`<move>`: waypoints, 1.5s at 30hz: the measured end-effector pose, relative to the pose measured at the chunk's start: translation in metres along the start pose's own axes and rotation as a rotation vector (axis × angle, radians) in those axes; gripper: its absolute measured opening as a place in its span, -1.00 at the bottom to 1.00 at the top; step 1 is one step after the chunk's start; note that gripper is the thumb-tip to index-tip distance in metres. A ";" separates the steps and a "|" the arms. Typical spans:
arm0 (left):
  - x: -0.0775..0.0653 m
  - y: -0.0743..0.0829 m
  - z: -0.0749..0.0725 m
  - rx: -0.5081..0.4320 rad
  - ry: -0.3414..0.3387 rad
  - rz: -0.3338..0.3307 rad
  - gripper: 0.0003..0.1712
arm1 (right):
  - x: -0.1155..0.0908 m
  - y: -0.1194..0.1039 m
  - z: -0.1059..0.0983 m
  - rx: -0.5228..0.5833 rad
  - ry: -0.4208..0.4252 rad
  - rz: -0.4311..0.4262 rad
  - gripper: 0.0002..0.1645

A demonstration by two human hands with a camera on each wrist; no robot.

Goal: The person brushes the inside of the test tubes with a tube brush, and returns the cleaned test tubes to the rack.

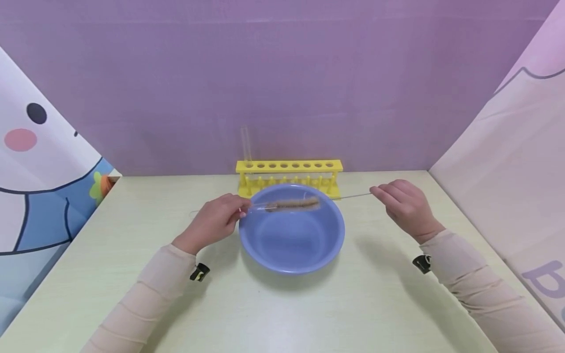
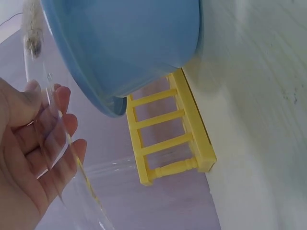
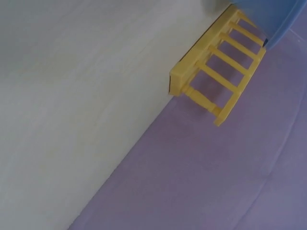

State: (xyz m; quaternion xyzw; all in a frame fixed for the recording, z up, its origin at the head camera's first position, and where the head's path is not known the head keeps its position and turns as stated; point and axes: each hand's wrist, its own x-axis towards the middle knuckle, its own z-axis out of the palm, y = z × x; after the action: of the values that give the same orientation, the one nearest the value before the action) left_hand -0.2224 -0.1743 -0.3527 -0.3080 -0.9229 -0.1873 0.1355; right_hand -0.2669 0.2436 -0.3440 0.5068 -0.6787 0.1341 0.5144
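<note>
Over the blue basin (image 1: 291, 245), my left hand (image 1: 220, 215) holds a clear test tube (image 1: 260, 206) lying nearly level. In the left wrist view, thumb and fingers of the left hand (image 2: 38, 139) curl round the tube (image 2: 84, 201). A tan bristle brush (image 1: 293, 203) lies along the tube, its bristle end (image 2: 33, 40) showing inside the glass. To the right, my right hand (image 1: 408, 208) pinches the far end of the brush's thin wire handle (image 1: 355, 195). The right wrist view does not include that hand.
A yellow test tube rack (image 1: 289, 166) stands behind the basin, with one upright clear tube (image 1: 245, 144) in its leftmost hole. The pale table (image 1: 282, 314) ends at a purple backdrop (image 1: 282, 88). Printed panels (image 1: 44, 147) flank both sides.
</note>
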 end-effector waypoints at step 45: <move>0.000 0.010 0.015 0.032 0.165 0.074 -0.71 | 0.035 -0.026 -0.002 0.043 -0.318 0.130 -0.57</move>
State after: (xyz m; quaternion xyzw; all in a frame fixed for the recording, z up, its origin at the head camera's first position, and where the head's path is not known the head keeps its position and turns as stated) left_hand -0.2184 -0.1602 -0.3635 -0.3232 -0.8994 -0.1922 0.2227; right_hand -0.2428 0.2148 -0.3227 0.4874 -0.7799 0.0997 0.3799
